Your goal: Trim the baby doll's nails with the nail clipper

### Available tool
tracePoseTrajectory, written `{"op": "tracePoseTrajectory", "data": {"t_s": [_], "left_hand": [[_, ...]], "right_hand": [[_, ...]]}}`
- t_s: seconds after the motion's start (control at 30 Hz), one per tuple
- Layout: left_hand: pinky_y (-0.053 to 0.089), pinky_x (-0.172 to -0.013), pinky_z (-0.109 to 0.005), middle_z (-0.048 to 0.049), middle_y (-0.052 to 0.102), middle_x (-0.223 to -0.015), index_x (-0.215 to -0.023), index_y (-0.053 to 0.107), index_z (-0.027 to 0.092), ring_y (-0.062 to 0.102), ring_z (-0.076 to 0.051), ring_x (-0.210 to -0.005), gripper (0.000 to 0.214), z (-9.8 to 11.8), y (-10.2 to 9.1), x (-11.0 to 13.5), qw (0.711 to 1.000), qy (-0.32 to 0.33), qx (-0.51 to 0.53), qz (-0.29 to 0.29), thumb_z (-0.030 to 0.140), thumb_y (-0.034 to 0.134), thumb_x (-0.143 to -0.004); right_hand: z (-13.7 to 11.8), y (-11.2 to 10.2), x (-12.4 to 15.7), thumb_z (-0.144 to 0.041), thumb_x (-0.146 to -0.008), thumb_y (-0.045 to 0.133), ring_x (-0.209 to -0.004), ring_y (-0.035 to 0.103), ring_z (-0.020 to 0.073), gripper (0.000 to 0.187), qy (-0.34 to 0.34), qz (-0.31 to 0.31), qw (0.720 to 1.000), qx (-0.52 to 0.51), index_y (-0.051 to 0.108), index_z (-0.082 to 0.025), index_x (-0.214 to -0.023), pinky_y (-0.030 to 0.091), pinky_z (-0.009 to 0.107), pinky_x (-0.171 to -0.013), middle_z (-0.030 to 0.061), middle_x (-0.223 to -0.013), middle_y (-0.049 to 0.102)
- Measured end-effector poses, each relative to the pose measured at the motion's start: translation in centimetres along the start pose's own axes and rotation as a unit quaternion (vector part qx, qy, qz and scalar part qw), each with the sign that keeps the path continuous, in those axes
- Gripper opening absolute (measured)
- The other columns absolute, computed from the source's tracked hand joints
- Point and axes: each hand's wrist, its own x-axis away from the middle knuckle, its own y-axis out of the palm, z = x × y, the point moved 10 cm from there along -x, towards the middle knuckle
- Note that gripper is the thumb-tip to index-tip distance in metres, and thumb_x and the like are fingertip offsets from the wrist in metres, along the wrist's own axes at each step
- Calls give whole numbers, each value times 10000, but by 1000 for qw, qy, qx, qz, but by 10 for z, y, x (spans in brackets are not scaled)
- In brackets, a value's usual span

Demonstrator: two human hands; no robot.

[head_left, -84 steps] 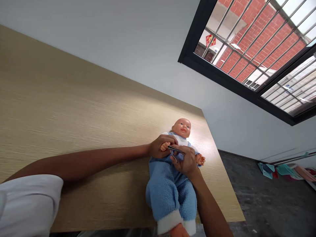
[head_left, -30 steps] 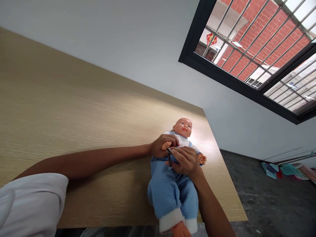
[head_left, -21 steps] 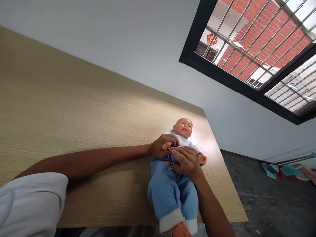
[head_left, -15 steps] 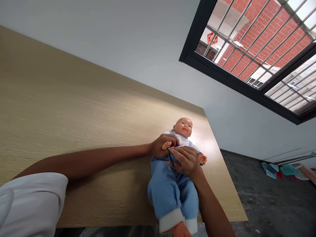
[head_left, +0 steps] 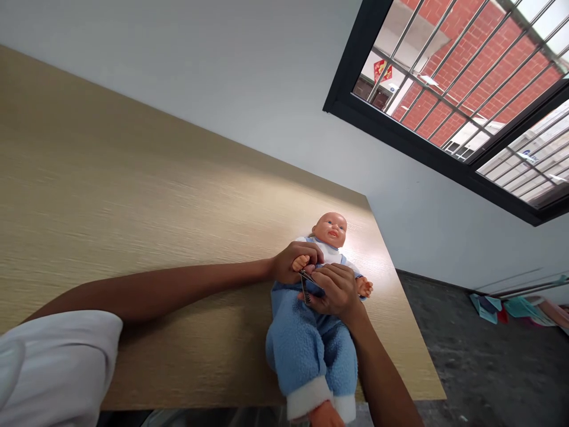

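Observation:
A baby doll (head_left: 291, 332) in blue and white fleece clothes lies on its back, head toward the far corner of the table. My left hand (head_left: 283, 262) is closed around the doll's arm, and the small doll hand (head_left: 300, 263) sticks out from my grip. Between the thumb and fingers of my right hand (head_left: 336, 287) is a metal nail clipper (head_left: 304, 287), its two arms spread apart. The clipper's tip is at the doll's fingers; whether it touches them I cannot tell. My right fingers partly cover the clipper.
The doll lies along the right part of a light wooden table (head_left: 169, 213), its feet over the front edge. A grey wall (head_left: 249, 77) and a barred window (head_left: 444, 89) stand behind. Coloured cloth items (head_left: 520, 305) are above the dark floor at right.
In my right hand the nail clipper has turned slightly, and its two arms now show farther apart. My left hand and the doll have hardly moved.

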Motion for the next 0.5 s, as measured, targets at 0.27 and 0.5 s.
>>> {"op": "tracePoseTrajectory", "data": {"t_s": [0.27, 0.5], "left_hand": [[534, -688, -281, -105, 688, -843, -708, 512, 160, 632, -166, -744, 339, -1, 0, 0, 1000, 1, 13, 2, 393, 524, -954], [532, -684, -272, -106, 690, -845, -712, 513, 158, 635, -161, -750, 314, 1, 0, -1, 1000, 4, 5, -1, 362, 522, -950]], "right_hand": [[0, 5, 3, -371, -942, 599, -661, 672, 159, 230, -8, -28, 1000, 10, 604, -179, -1069, 495, 295, -581, 42, -811, 733], [-2, 2, -2, -342, -964, 548, -642, 662, 152, 183, -9, -22, 1000, 5, 587, -184, -1048, 496, 298, -597, 40, -805, 739]]}}
